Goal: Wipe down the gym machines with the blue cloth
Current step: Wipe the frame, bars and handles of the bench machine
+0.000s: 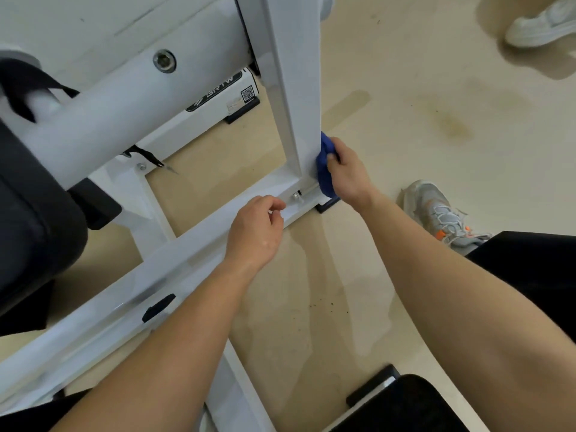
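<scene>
A white gym machine frame fills the left of the view, with an upright post meeting a low floor bar. My right hand grips the bunched blue cloth and holds it against the right face of the post, just above its base. My left hand hovers over the floor bar beside a bolt, fingers loosely curled and holding nothing.
A black padded seat sits at the left edge. Black rubber feet carry the frame on the beige floor. My grey shoe is at the right; another person's white shoe is at the top right.
</scene>
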Demonstrator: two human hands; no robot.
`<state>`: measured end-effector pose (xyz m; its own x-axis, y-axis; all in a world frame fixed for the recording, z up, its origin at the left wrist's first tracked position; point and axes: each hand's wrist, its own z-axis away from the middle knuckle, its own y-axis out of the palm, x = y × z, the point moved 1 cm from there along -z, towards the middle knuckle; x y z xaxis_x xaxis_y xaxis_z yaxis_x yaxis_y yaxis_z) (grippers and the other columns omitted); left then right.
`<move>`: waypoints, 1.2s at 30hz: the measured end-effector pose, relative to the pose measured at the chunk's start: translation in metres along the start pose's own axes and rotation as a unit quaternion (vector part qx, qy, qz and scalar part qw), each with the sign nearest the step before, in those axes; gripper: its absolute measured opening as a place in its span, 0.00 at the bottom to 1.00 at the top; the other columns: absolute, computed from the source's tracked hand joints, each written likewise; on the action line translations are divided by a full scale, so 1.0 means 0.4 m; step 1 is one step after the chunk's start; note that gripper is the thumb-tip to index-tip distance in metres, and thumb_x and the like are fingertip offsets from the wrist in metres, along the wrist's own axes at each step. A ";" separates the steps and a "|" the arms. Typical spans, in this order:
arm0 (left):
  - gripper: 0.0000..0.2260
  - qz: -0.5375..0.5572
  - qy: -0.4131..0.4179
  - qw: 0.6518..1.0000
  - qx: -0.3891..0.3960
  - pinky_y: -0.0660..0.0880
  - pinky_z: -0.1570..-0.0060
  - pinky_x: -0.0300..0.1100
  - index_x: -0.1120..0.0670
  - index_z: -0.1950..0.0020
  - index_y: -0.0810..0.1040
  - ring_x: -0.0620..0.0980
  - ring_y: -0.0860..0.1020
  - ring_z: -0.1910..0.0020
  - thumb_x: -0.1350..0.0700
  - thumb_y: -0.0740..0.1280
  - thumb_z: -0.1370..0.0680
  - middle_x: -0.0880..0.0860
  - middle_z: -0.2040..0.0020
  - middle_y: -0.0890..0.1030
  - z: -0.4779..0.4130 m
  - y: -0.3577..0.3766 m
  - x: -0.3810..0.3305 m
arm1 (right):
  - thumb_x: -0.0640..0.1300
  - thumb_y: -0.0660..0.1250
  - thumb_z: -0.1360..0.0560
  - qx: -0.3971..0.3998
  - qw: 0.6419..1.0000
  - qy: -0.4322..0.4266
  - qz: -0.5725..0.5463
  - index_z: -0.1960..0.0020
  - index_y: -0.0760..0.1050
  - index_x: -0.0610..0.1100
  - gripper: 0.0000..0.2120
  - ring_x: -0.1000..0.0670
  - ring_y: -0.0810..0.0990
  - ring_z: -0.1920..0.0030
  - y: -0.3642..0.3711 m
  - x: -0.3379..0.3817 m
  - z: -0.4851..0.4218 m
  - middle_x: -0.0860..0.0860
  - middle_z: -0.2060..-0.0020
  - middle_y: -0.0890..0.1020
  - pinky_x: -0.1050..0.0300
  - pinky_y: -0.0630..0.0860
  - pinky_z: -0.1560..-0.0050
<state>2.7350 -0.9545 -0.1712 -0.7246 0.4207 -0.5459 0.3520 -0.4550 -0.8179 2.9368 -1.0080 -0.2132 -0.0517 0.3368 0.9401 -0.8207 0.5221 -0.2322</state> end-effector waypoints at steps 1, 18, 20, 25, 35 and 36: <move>0.11 0.005 -0.009 1.000 0.002 0.74 0.47 0.40 0.50 0.42 0.80 0.44 0.77 0.51 0.58 0.60 0.19 0.44 0.44 0.79 0.009 0.002 0.001 | 0.38 0.51 0.20 -0.004 0.999 0.004 0.031 0.44 0.74 0.48 0.15 0.50 0.77 0.54 0.003 -0.011 0.011 0.50 0.53 0.81 0.55 0.73 0.52; 0.28 0.315 -0.176 0.931 0.049 0.76 0.48 0.41 0.42 0.27 0.66 0.48 0.78 0.45 0.54 0.72 0.24 0.46 0.41 0.77 0.221 0.125 0.056 | 0.38 0.73 0.25 0.109 0.983 0.143 -0.037 0.36 0.74 0.44 0.19 0.44 0.84 0.51 0.135 -0.062 0.314 0.43 0.50 0.84 0.52 0.82 0.59; 0.19 0.285 -0.180 0.940 0.051 0.75 0.51 0.40 0.43 0.36 0.74 0.48 0.79 0.48 0.51 0.73 0.26 0.44 0.47 0.79 0.213 0.122 0.093 | 0.40 0.73 0.25 0.133 0.981 0.142 -0.020 0.36 0.76 0.42 0.18 0.44 0.84 0.50 0.149 -0.066 0.297 0.44 0.49 0.84 0.52 0.82 0.58; 0.11 0.225 -0.211 0.948 0.081 0.70 0.65 0.40 0.47 0.55 0.75 0.47 0.78 0.61 0.47 0.75 0.30 0.44 0.60 0.80 0.192 0.123 0.168 | 0.45 0.76 0.28 0.091 0.984 0.136 0.073 0.44 0.78 0.45 0.14 0.45 0.83 0.49 0.168 -0.101 0.220 0.48 0.51 0.83 0.44 0.81 0.47; 0.06 0.352 -0.360 0.863 -0.037 0.76 0.69 0.38 0.54 0.49 0.78 0.47 0.79 0.70 0.53 0.68 0.23 0.51 0.64 0.83 0.091 0.185 0.239 | 0.50 0.75 0.28 -0.046 0.981 0.163 0.099 0.43 0.77 0.44 0.17 0.49 0.81 0.53 0.277 -0.152 0.091 0.52 0.54 0.81 0.54 0.78 0.50; 0.06 0.377 -0.376 0.845 -0.057 0.75 0.70 0.37 0.55 0.48 0.78 0.47 0.79 0.71 0.55 0.68 0.23 0.51 0.65 0.83 0.078 0.187 0.242 | 0.49 0.75 0.28 -0.070 0.978 0.171 0.096 0.44 0.76 0.44 0.17 0.48 0.80 0.53 0.287 -0.156 0.082 0.51 0.54 0.81 0.52 0.79 0.51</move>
<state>2.6726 -0.9725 -0.2797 -0.4253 -0.5917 -0.6849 0.9050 -0.2740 -0.3253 2.8270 -0.9947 -0.2903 0.0157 0.6694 0.7427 -0.7271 0.5175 -0.4511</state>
